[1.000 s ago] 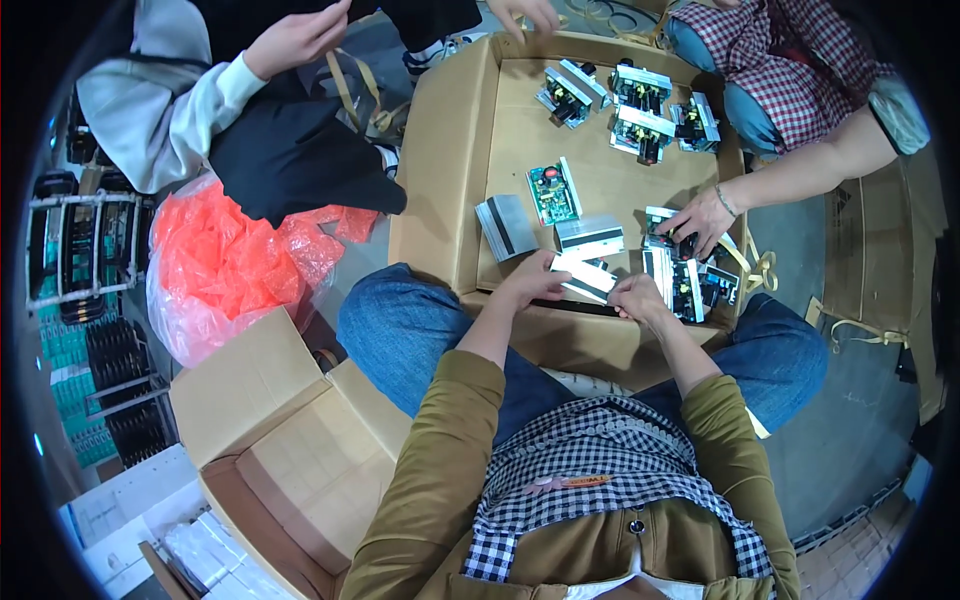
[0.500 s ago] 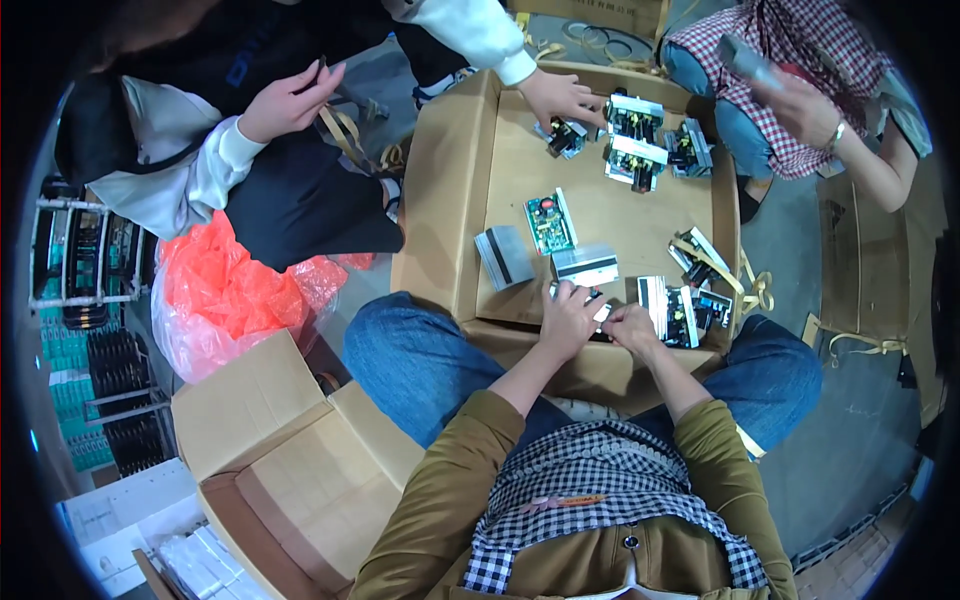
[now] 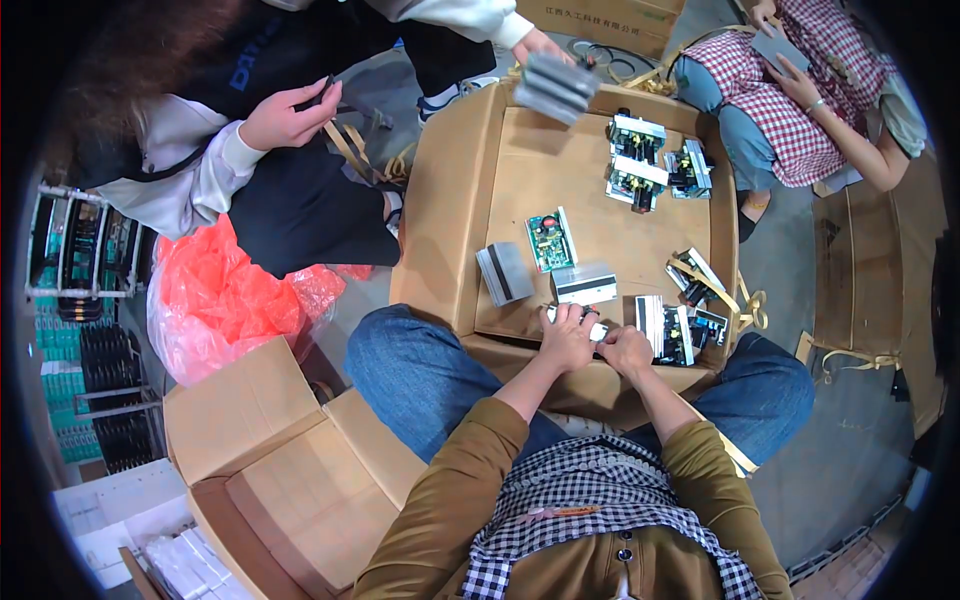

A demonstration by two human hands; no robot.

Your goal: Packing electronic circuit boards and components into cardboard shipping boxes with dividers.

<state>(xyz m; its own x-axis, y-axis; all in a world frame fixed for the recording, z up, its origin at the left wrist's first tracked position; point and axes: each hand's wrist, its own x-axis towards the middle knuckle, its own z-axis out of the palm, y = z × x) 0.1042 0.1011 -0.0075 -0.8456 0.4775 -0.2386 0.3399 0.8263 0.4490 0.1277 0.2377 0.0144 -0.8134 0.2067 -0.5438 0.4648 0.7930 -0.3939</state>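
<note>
My left hand [image 3: 567,340] is closed around a small module with a pale surface [image 3: 597,331], low over the near side of the shallow cardboard box [image 3: 437,210]. My fingers cover most of it. Against its right end, my right hand [image 3: 628,351] is pinched; whatever lies between those fingertips is hidden. Just beyond my left hand lies a metal-backed module [image 3: 585,287] with a dark stripe. A similar striped module [image 3: 505,275] rests to its left, and a green circuit board [image 3: 548,240] with a metal heat sink lies farther in. Several modules [image 3: 677,336] sit beside my right hand.
At upper left, a co-worker's hand holds a blurred module [image 3: 556,88] over the box's far edge. Another person at upper right holds a grey plate [image 3: 778,50]. More boards [image 3: 637,170] stand far right in the box. Pink plastic wrap [image 3: 235,300] and an open carton [image 3: 300,490] lie left.
The co-worker at upper left has lifted a module out of the box. The person at upper right now has both hands at the grey plate. My hands have barely shifted.
</note>
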